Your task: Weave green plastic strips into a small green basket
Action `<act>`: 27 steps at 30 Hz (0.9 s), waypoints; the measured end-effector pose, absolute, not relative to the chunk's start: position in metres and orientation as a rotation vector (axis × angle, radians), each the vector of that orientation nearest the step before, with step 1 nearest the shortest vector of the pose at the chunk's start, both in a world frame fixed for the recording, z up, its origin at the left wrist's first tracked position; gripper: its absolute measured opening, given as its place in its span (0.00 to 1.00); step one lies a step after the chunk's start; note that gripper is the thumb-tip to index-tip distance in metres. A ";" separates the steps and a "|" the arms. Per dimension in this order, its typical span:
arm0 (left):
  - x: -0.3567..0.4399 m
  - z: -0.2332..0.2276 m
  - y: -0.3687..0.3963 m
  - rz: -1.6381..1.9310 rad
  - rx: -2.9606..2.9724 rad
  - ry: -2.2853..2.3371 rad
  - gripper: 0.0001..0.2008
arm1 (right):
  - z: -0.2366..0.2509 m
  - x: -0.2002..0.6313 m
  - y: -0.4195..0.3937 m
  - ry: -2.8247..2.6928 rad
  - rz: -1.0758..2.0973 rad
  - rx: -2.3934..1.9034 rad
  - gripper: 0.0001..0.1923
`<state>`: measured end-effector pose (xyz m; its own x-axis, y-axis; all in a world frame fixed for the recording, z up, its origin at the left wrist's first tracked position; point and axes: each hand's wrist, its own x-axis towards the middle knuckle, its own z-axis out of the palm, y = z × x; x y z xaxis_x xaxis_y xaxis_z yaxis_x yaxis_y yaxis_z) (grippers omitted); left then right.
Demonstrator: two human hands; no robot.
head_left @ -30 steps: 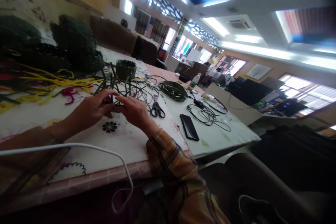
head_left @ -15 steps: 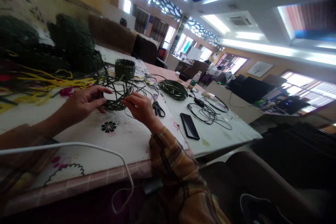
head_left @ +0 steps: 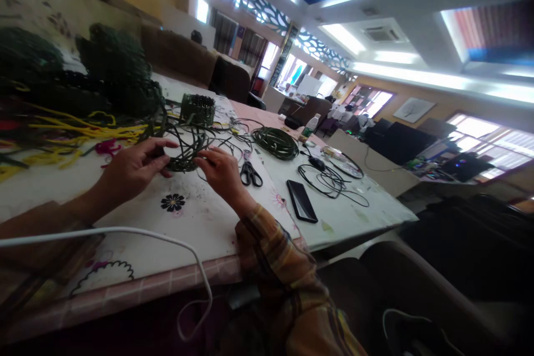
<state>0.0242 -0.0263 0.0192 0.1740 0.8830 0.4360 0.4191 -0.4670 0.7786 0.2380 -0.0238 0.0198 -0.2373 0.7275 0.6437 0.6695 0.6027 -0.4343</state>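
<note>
A loosely woven piece of dark green strips (head_left: 186, 161), open in the middle with strip ends sticking out, is between my two hands over the white table. My left hand (head_left: 137, 166) grips its left side, thumb in front and fingers behind. On the right side, my right hand (head_left: 223, 172) pinches the weave with thumb and fingers; the exact strip is hidden. Black-handled scissors (head_left: 250, 173) lie just right of my right hand. Behind the weave stands a small dark green woven basket (head_left: 198, 110).
Yellow strips (head_left: 87, 128) and large dark green woven pieces (head_left: 117, 61) fill the left side. Rightward are a coil of green strip (head_left: 275, 143), a phone (head_left: 301, 200), a black cable (head_left: 329, 181) and a bottle (head_left: 311, 124). A white cable (head_left: 142, 231) crosses the near foreground.
The woven piece has shifted and tilted slightly between my hands. Both hands have moved a little and keep hold of it. More of the scissors' handles shows.
</note>
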 end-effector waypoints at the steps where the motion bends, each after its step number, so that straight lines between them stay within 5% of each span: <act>1: 0.025 0.018 -0.027 1.262 1.977 1.235 0.25 | 0.019 0.238 -0.022 -1.936 0.143 -1.121 0.09; 6: 0.026 0.018 -0.031 1.254 2.064 1.298 0.23 | 0.013 0.236 -0.019 -1.830 0.349 -1.120 0.09; 16: 0.027 0.021 -0.030 1.148 2.383 1.446 0.24 | 0.008 0.223 -0.033 -1.884 -0.140 -1.302 0.16; 27: 0.024 0.021 -0.029 1.126 2.330 1.447 0.24 | -0.001 0.222 -0.028 -1.864 -0.163 -1.214 0.22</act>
